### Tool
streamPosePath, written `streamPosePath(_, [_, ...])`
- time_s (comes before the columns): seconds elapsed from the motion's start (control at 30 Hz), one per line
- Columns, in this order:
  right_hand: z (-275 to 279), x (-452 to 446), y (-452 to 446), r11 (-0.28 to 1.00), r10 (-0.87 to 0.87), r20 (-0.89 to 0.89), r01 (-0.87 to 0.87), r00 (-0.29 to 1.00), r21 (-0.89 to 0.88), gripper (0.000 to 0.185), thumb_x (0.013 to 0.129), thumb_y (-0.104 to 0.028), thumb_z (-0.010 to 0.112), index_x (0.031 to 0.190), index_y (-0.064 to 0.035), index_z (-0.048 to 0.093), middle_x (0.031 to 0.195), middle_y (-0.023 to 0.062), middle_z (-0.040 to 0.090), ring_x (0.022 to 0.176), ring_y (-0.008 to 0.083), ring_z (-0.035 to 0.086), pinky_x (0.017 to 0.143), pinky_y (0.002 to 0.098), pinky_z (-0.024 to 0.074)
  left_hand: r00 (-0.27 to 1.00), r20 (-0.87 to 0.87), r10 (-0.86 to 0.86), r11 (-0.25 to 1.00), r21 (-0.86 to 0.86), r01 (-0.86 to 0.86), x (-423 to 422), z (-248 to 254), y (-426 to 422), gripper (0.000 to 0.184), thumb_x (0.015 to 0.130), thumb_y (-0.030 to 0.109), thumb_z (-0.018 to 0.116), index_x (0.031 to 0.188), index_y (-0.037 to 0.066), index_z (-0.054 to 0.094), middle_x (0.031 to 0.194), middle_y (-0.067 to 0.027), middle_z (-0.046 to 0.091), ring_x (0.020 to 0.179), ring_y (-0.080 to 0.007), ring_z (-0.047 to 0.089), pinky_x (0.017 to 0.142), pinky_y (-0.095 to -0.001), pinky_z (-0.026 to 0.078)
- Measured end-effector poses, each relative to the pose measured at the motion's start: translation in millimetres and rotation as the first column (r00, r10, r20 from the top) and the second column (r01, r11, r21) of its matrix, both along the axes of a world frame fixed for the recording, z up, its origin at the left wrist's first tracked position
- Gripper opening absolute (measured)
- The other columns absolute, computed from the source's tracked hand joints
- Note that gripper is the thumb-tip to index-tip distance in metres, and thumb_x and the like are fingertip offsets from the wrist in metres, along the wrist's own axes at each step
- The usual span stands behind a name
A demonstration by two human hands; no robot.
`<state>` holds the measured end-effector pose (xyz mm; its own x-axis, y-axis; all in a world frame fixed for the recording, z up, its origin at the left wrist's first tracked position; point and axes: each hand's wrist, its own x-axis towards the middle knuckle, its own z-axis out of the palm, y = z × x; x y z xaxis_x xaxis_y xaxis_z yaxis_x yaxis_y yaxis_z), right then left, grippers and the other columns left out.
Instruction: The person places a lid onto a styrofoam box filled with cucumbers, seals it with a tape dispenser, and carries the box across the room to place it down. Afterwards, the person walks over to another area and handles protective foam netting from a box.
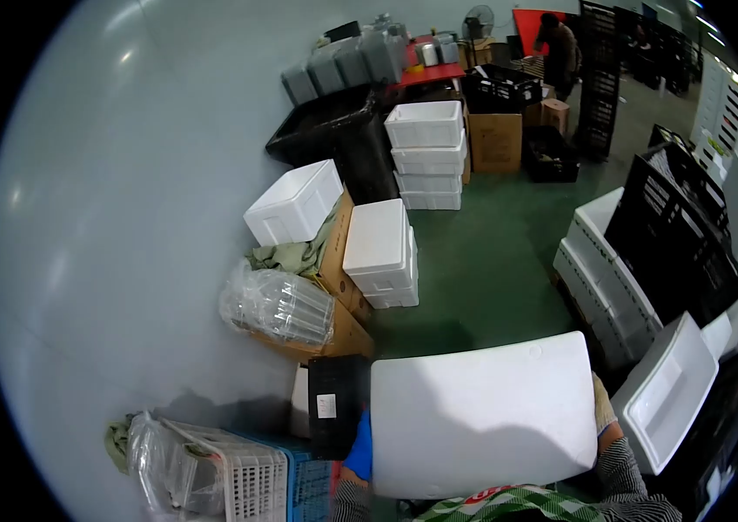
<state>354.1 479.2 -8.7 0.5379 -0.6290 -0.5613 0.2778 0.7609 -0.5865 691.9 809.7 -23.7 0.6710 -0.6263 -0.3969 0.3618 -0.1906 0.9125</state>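
Note:
A large white foam box is held in front of my body, its broad flat face turned up toward me. My left hand, in a blue glove, grips its left side. On the opposite side my right hand, in a pale glove, has hold of the edge. The box hides most of the fingers of both hands. Just past my left hand stands a black container with a white label. An open white foam box leans tilted close to my right hand.
Ahead on the green floor are stacked foam boxes and a shorter stack. Cartons line the left wall, with plastic crates lower down. Black crates stand at right. A person is in the background.

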Motion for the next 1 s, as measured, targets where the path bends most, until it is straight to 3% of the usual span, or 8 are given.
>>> streamPosePath(0.2, [-32,104,-64,0.983,0.157,-0.070,-0.163,0.985,-0.089,0.046,0.099,-0.040,0.046,0.128,-0.0043,0.054,0.118,0.0083,0.062,0.103,0.0198,0.059,0.091,0.0313,0.0486,0.999,0.013,0.029,0.999,0.025,-0.029,70,-6,-24,0.044,0.100,0.026,0.045,0.136,0.001,0.044,0.127,-0.0160,0.054,0.115,-0.0220,0.052,0.099,-0.0308,0.045])
streamPosePath(0.4, [-24,194,-102,0.955,0.181,-0.163,-0.213,0.970,-0.207,0.050,0.099,-0.040,0.045,0.132,-0.0028,0.049,0.119,0.0087,0.061,0.105,0.0191,0.058,0.089,0.0306,0.0494,0.944,-0.288,0.163,0.971,-0.121,-0.205,148,-20,-38,0.035,0.100,0.029,0.044,0.121,0.002,0.054,0.105,-0.0089,0.061,0.094,-0.0158,0.059,0.078,-0.0281,0.053])
streamPosePath(0.5, [4,252,-95,0.912,0.277,-0.148,-0.309,0.949,-0.269,0.052,0.099,-0.039,0.045,0.135,-0.0010,0.046,0.123,0.0098,0.059,0.109,0.0194,0.057,0.093,0.0300,0.0475,0.970,-0.086,0.227,0.961,-0.140,-0.237,187,-55,-27,0.035,0.100,0.029,0.045,0.120,0.002,0.055,0.104,-0.0101,0.062,0.091,-0.0174,0.061,0.075,-0.0288,0.054])
streamPosePath(0.6, [29,295,-86,0.335,0.128,-0.672,-0.670,0.729,-0.663,0.052,0.100,-0.038,0.044,0.135,0.0009,0.045,0.126,0.0115,0.057,0.113,0.0197,0.055,0.098,0.0306,0.0443,0.979,-0.027,0.204,0.974,-0.097,-0.206,209,-30,-23,0.036,0.101,0.029,0.042,0.121,0.001,0.054,0.105,-0.0120,0.062,0.092,-0.0197,0.062,0.075,-0.0301,0.055])
streamPosePath(0.67, [6,326,-94,0.740,0.304,-0.355,-0.454,0.884,-0.496,0.053,0.101,-0.039,0.040,0.134,0.0022,0.045,0.126,0.0135,0.057,0.114,0.0194,0.054,0.101,0.0296,0.0418,0.919,-0.219,0.329,0.929,-0.099,-0.357,219,-33,-21,0.037,0.101,0.029,0.041,0.123,0.001,0.052,0.109,-0.0131,0.061,0.094,-0.0220,0.062,0.076,-0.0314,0.055])
streamPosePath(0.77, [27,372,-114,0.854,0.472,-0.247,-0.509,0.847,-0.113,0.052,0.102,-0.040,0.036,0.133,0.0011,0.047,0.125,0.0146,0.057,0.110,0.0188,0.056,0.095,0.0266,0.0451,0.803,-0.381,0.459,0.853,-0.064,-0.518,232,-31,-30,0.038,0.102,0.029,0.040,0.124,0.001,0.051,0.112,-0.0138,0.061,0.095,-0.0233,0.062,0.076,-0.0321,0.055])
streamPosePath(0.93, [55,427,-146,0.592,0.518,-0.598,-0.761,0.612,-0.265,0.051,0.101,-0.037,0.038,0.135,0.0004,0.045,0.129,0.0172,0.055,0.111,0.0239,0.057,0.100,0.0320,0.0422,0.792,-0.355,0.496,0.842,-0.027,-0.539,263,-10,-96,0.038,0.102,0.029,0.040,0.125,0.001,0.050,0.113,-0.0142,0.060,0.095,-0.0237,0.062,0.076,-0.0324,0.055])
streamPosePath(1.0, [-4,438,-189,0.244,0.398,-0.792,-0.885,0.464,-0.396,0.052,0.100,-0.036,0.040,0.137,0.0001,0.043,0.132,0.0193,0.053,0.115,0.0270,0.056,0.103,0.0342,0.0396,0.800,-0.332,0.499,0.845,-0.017,-0.534,274,-2,-133,0.038,0.102,0.029,0.040,0.126,0.001,0.050,0.113,-0.0144,0.060,0.095,-0.0239,0.062,0.076,-0.0325,0.055])
